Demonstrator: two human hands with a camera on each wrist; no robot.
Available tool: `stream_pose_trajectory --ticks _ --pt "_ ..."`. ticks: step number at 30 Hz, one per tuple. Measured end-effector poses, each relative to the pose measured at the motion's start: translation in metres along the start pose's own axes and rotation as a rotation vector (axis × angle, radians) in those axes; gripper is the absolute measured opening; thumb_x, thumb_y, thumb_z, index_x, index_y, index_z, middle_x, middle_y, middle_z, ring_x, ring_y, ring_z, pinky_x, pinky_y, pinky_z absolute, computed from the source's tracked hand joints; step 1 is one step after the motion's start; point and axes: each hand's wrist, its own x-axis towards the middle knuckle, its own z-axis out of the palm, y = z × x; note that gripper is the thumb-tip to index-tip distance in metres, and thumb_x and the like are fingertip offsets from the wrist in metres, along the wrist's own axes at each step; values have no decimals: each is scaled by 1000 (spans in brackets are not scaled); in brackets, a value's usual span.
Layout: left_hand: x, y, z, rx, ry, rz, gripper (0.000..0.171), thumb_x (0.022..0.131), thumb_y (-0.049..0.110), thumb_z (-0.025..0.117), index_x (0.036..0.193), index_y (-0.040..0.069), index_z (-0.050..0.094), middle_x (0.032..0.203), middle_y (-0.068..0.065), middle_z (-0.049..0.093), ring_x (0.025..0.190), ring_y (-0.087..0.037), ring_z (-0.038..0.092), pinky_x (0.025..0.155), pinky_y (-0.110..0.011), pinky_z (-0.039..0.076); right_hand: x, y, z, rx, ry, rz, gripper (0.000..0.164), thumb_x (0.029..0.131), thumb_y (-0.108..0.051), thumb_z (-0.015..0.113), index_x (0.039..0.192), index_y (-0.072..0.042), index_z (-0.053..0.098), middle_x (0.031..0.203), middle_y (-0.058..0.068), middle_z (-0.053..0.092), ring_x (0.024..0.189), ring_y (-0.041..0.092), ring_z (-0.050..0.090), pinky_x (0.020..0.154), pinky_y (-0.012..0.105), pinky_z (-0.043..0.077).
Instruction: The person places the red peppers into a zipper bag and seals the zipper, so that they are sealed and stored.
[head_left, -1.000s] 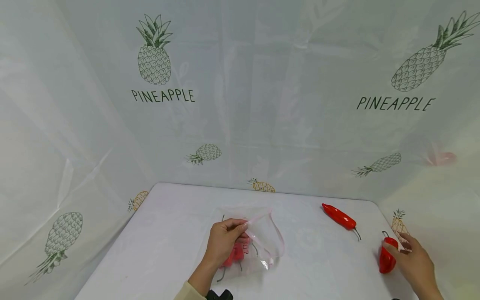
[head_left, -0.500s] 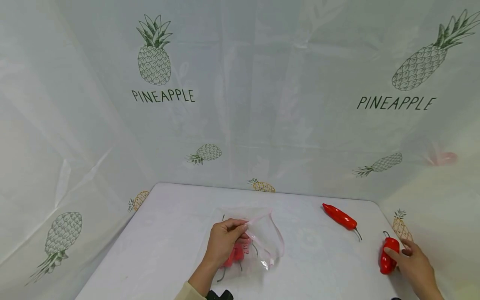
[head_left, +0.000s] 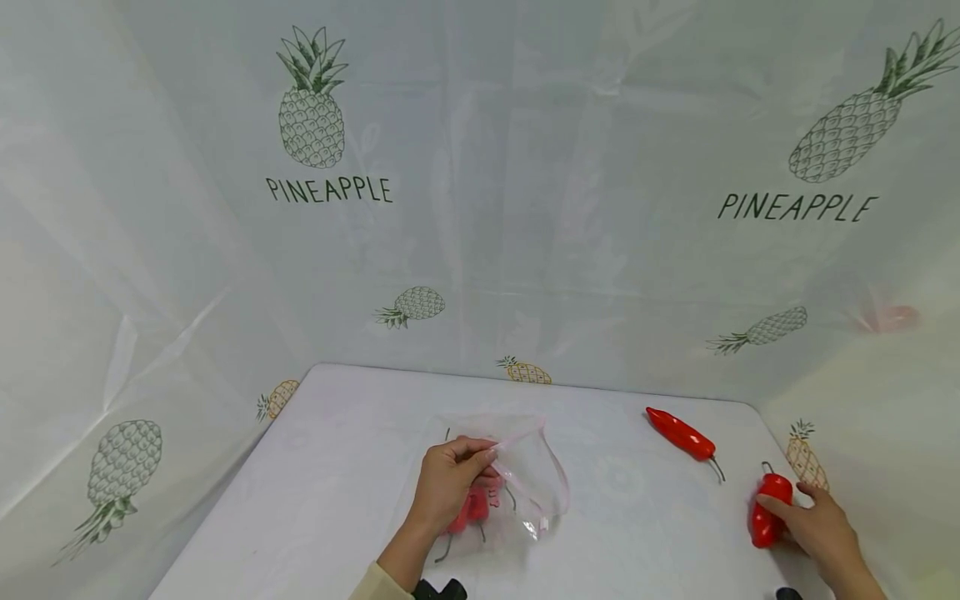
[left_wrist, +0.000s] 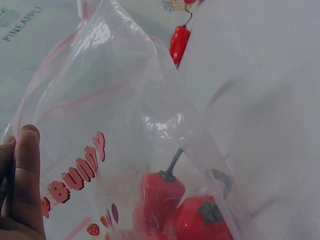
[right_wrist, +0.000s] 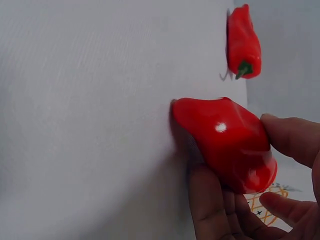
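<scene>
My left hand (head_left: 450, 483) pinches the edge of a clear plastic zip bag (head_left: 532, 475) with a pink-trimmed mouth. Inside the bag lie red peppers (left_wrist: 162, 192) with dark stems, partly hidden by the hand in the head view. Red lettering and small strawberries are printed on the plastic. At the table's right side my right hand (head_left: 825, 529) grips a plump, glossy red pepper (head_left: 771, 510), thumb on one side and fingers on the other. In the right wrist view this pepper (right_wrist: 227, 142) is close over the white surface, its tip pointing left.
A longer red pepper (head_left: 681, 433) lies on the white table (head_left: 600, 533) towards the back right. Behind and beside the table hangs a pale sheet (head_left: 525, 208) printed with pineapples. A black object (head_left: 440, 590) shows at the bottom edge near the left wrist.
My right hand has closed round the plump pepper and shifted it slightly left. The left hand stays in place, pinching the bag.
</scene>
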Motion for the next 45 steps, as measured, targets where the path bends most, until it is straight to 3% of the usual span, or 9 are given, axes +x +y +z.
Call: stream_pose_trajectory --ticks 3,7,15,23,31,45 --pt "1 -1 0 -5 -2 3 22 96 8 77 112 -8 76 101 -20 71 76 -14 76 75 -32 67 3 -2 2 34 -10 -11 108 97 -32 76 162 10 1 149 45 23 128 60 35 89 62 62" --pt "1 -1 -1 -6 -6 5 23 96 8 77 113 -8 76 100 -19 70 76 -14 75 75 -31 67 4 -6 4 94 -19 -50 112 94 -29 79 163 8 -1 148 46 24 127 61 38 62 46 64" --pt "2 -1 -1 7 -5 7 22 97 8 77 113 -7 76 102 -23 70 76 -14 76 75 -31 67 -14 -26 13 192 -26 -157 107 98 -24 75 164 4 -5 152 47 22 131 64 38 65 48 67" --pt "1 1 -2 13 -2 1 23 97 10 77 114 -5 77 105 -26 70 77 -16 76 75 -30 67 -37 -51 24 150 30 -330 98 101 -22 71 166 1 2 152 47 28 129 66 42 66 49 67" --pt "0 0 -2 25 -1 2 22 97 10 76 114 -5 77 105 -27 70 77 -19 77 75 -31 67 -52 -72 37 126 37 -434 92 103 -26 69 167 -2 8 152 46 33 129 65 48 69 48 68" --pt "0 4 -2 9 20 -23 23 97 13 77 114 -3 77 97 -17 74 77 -20 77 75 -32 67 -93 -100 52 124 -72 -633 83 104 -29 69 166 -5 19 149 41 45 123 59 59 69 40 68"
